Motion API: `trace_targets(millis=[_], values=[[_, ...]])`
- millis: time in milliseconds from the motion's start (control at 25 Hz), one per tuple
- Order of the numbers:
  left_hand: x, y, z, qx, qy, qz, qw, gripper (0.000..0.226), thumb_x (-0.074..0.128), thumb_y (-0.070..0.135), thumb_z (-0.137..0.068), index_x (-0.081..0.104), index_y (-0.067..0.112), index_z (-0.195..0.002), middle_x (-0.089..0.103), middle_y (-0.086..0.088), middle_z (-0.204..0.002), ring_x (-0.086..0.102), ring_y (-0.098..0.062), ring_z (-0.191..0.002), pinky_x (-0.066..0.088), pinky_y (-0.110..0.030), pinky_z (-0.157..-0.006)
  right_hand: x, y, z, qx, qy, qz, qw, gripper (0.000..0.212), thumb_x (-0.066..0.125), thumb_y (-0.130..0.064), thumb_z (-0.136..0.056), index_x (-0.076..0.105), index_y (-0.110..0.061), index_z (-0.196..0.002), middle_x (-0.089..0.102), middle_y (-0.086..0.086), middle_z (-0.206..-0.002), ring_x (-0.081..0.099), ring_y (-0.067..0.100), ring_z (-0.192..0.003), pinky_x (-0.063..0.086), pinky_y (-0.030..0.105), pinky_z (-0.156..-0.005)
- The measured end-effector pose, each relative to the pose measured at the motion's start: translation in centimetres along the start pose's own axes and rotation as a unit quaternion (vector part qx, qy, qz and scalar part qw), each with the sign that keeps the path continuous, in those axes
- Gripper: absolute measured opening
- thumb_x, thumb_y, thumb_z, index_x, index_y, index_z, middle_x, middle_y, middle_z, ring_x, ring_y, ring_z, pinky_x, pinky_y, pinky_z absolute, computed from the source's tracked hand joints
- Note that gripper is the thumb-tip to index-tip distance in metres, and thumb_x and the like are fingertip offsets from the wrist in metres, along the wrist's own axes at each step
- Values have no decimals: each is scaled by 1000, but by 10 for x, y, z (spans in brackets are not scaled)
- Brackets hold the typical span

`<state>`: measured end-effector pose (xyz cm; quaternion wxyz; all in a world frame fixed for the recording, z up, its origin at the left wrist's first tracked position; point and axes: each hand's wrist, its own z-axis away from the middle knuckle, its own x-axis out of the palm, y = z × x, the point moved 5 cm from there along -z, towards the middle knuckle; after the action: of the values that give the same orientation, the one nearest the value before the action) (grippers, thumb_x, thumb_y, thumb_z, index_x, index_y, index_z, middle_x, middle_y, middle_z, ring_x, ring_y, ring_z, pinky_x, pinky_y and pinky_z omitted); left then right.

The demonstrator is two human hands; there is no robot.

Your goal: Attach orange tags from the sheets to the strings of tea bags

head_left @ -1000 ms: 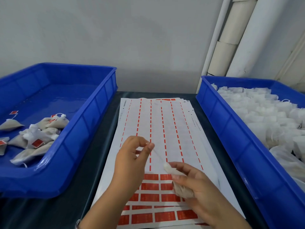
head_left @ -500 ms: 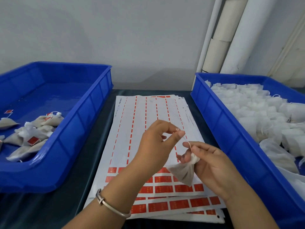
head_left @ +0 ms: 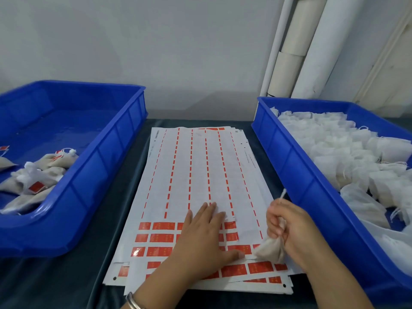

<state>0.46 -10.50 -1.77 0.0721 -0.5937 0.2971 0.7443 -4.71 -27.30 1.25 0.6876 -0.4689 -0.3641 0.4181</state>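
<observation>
Left of the sheets [head_left: 196,175], a blue bin [head_left: 93,179] holds a few tagged bags [head_left: 38,175] in its near corner. The sheets lie stacked on the dark surface [head_left: 66,284], with orange tags [head_left: 159,238] left only in their near rows. The left hand [head_left: 201,237] rests flat on those rows, fingers straight and spread. Just right of the sheets' near edge, the right hand [head_left: 289,228] curls its fingers round a tea bag [head_left: 270,247], its string [head_left: 282,195] sticking up. Further right, a second bin [head_left: 296,175] is heaped with untagged bags [head_left: 347,152].
</observation>
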Motion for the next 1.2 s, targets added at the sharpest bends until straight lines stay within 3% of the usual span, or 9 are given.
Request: trace_targets(millis=[120, 200, 320, 440, 640, 720, 800, 920, 1200], values=[[2, -6, -1, -13, 16, -21, 1000, 98, 41, 83, -69, 0, 38, -146, -11, 13, -156, -13, -14, -144, -17, -39, -106, -1, 5, -8, 29, 78, 251, 964, 16, 63, -23, -87, 51, -21, -76, 61, -5, -68, 57, 7, -56, 41, 23, -51], [1, -10, -1, -27, 26, -14, 999, 98, 42, 82, -70, -1, 38, -146, -11, 13, -156, -12, -13, -144, -17, -38, -105, -1, 7, -13, 36, 96, 317, 943, 17, 65, -29, -86, 49, -26, -93, 59, -9, -85, 59, 6, -69, 41, 18, -48], [0, -10, -1, -40, 43, 3, 998, 94, 44, 80, -70, 3, 40, -145, -8, 15, -156, -8, -12, -144, -15, -35, -104, 1, 10, -19, 62, 76, 293, 951, 30, 68, -29, -84, 45, -30, -103, 56, -13, -86, 62, 8, -67, 44, 17, -41], [-1, -10, -1, -36, 59, 24, 997, 91, 47, 80, -69, 9, 44, -143, -3, 17, -156, -3, -11, -144, -12, -36, -106, 3, 13, -23, 106, 40, 220, 969, 29, 74, -25, -79, 55, -23, -101, 70, -2, -88, 71, 20, -69, 57, 32, -53], [-6, -13, 0, -49, 116, 122, 984, 68, 57, 69, -72, 35, 45, -132, 20, 19, -151, 21, -9, -138, 20, -36, -113, 26, 21, -24, 133, -77, 173, 973, 37, 80, -14, -71, 64, -16, -103, 75, 6, -85, 73, 28, -76, 59, 41, -68], [-12, -15, 0, -47, 153, 159, 974, 45, 63, 59, -76, 49, 43, -115, 37, 20, -140, 36, -3, -126, 31, -23, -105, 30, 24, -26, 135, -82, 186, 970, 37, 80, -12, -71, 62, -17, -104, 75, 6, -85, 73, 28, -76, 59, 46, -73], [-17, -15, 3, -41, 175, 178, 967, 25, 66, 52, -77, 52, 43, -95, 45, 24, -119, 43, 2, -106, 34, -7, -88, 29, 25, -28, 135, -82, 194, 968, 36, 79, -13, -73, 60, -20, -103, 75, 4, -85, 73, 27, -76, 59, 46, -74], [-19, -12, 9, -17, 193, 191, 962, 17, 66, 50, -78, 53, 40, -83, 43, 28, -96, 45, 3, -92, 34, -2, -73, 31, 25, -29, 114, -83, 176, 974, 32, 77, -11, -75, 62, -19, -103, 75, 3, -86, 73, 25, -76, 59, 45, -73], [-19, -11, 9, 1, 221, 198, 955, 31, 62, 50, -81, 67, 33, -107, 40, 32, -93, 39, 16, -89, 29, 0, -72, 34, 24, -25, 64, -84, 123, 987, 38, 75, -15, -77, 60, -20, -111, 75, 4, -89, 72, 25, -79, 59, 39, -68]])
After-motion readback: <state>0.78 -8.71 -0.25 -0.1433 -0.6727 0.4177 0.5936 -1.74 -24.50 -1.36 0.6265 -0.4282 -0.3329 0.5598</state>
